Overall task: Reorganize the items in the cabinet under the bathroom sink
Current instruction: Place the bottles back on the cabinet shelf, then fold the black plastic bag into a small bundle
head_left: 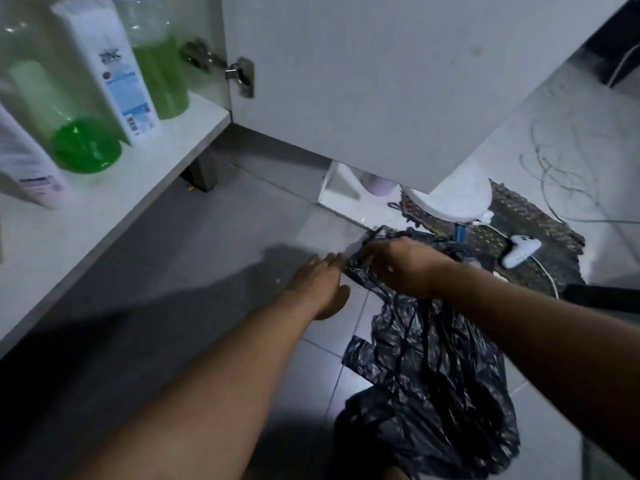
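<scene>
A crumpled black plastic bag (433, 368) lies spread over the grey floor tiles at the lower right. My right hand (401, 265) grips its upper end. My left hand (322, 278) rests beside it, fingers extended and touching the bag's edge. On the white cabinet shelf (145, 174) at the upper left stand a white shampoo bottle (114, 71), a clear bottle with green liquid at its bottom (69, 133), another green-filled bottle (162, 71) behind, and a white tube (24, 161) leaning at the far left.
The open white cabinet door (398, 81) hangs above the hands on a metal hinge (239, 76). A dark patterned mat (540, 237) carries a white game controller (521, 249); white cables (554, 174) trail over the floor. A white round base (457, 202) sits behind.
</scene>
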